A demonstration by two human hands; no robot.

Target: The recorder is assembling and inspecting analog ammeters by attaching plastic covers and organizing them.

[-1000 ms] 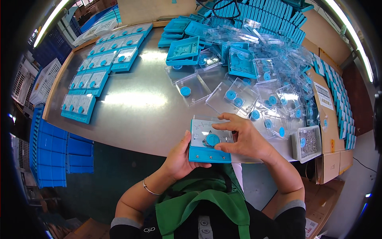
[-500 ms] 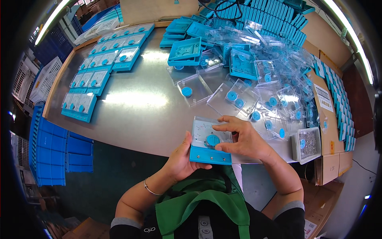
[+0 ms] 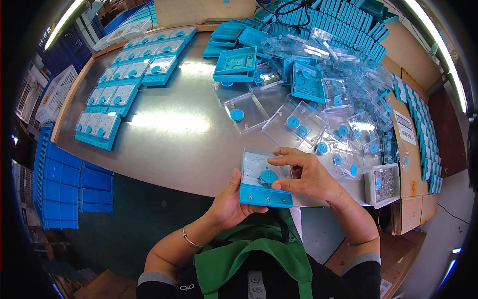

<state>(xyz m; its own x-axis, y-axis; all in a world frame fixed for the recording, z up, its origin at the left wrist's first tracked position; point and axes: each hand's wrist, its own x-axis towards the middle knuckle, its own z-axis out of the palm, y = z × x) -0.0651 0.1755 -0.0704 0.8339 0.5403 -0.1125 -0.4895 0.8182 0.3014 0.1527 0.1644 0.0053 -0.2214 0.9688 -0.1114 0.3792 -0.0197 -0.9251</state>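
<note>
Just off the table's front edge I hold a flat teal box [image 3: 266, 197] with a clear cover, a round blue knob [image 3: 269, 177] and several small screws along its near strip. My left hand [image 3: 231, 204] is closed round the box's left side and lower edge, thumb up along the side. My right hand [image 3: 306, 174] is curled over the right side of the cover. Its thumb is at the knob's right edge and its forefinger lies just above the knob. The other right fingertips are partly hidden.
A pile of clear covers with blue knobs [image 3: 294, 122] spreads over the right half of the metal table [image 3: 164, 159]. Empty teal trays [image 3: 235, 65] stand behind. Assembled boxes [image 3: 102, 127] line the left. A white bin of screws [image 3: 386, 192] sits at right beside cardboard [image 3: 413, 172].
The view has shifted slightly. Both hands keep their hold, and the box is tilted a little differently; the knob's turn cannot be made out.
</note>
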